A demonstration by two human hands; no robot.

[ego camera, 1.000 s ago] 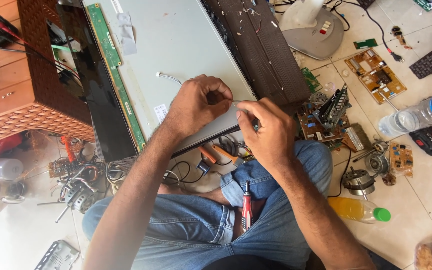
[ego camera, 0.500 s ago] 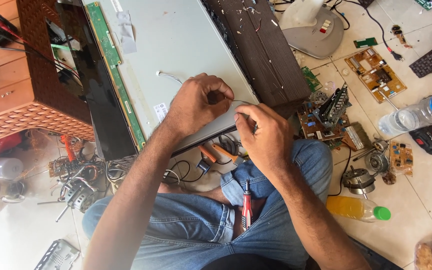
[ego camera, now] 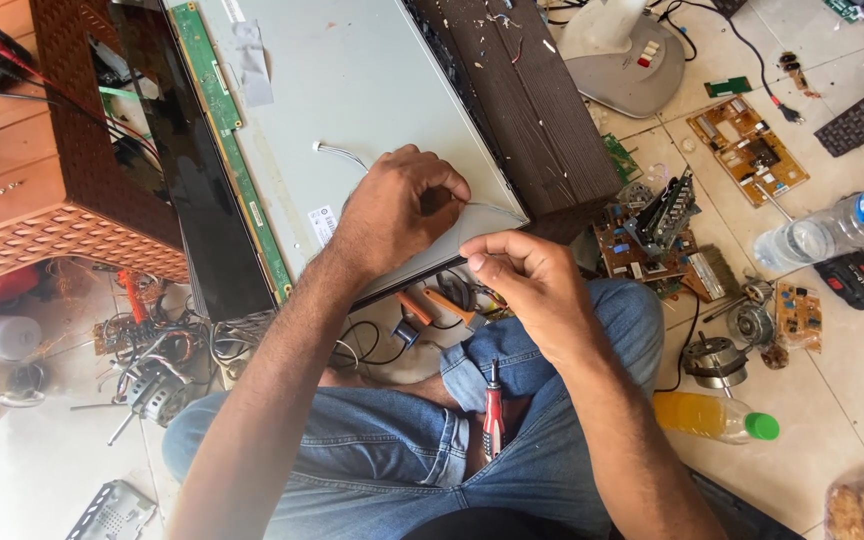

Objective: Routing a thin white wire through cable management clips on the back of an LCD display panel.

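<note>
Pinching a thin grey wire [ego camera: 482, 207] between left hand [ego camera: 397, 205] and right hand [ego camera: 527, 275], strand running crosswise over the panel [ego camera: 372, 90], fingers closed tight.

Left hand [ego camera: 399, 207] and right hand [ego camera: 525, 277] both pinched, fingertips close together.

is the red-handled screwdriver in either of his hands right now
No, the red-handled screwdriver lies on the person's lap between the legs, while the left hand and right hand pinch a thin wire over the grey panel.
</note>
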